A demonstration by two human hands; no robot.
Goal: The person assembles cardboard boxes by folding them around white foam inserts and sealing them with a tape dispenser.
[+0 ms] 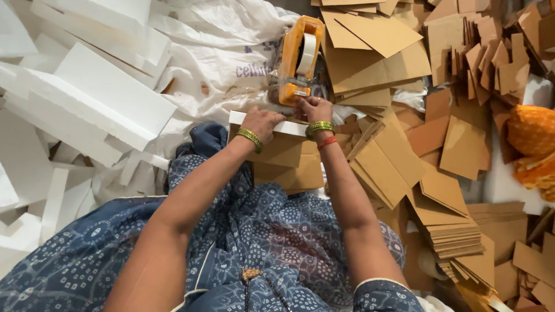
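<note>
My right hand point(313, 108) grips the handle of an orange tape dispenser point(299, 58) loaded with a clear tape roll, its front end resting at the far edge of a brown cardboard box point(289, 156). A white foam slab point(289, 126) lies along the box's top edge. My left hand point(263, 122) presses flat on the box and the foam, just left of the dispenser. Both wrists wear green bangles; the right also has a red thread. The box sits on my lap over blue patterned cloth.
White foam slabs point(98, 95) pile up on the left over a white plastic sack point(225, 46). Flat brown cardboard pieces point(404, 156) and stacked sheets point(457, 237) cover the right side. An orange cloth point(532, 138) lies at the far right.
</note>
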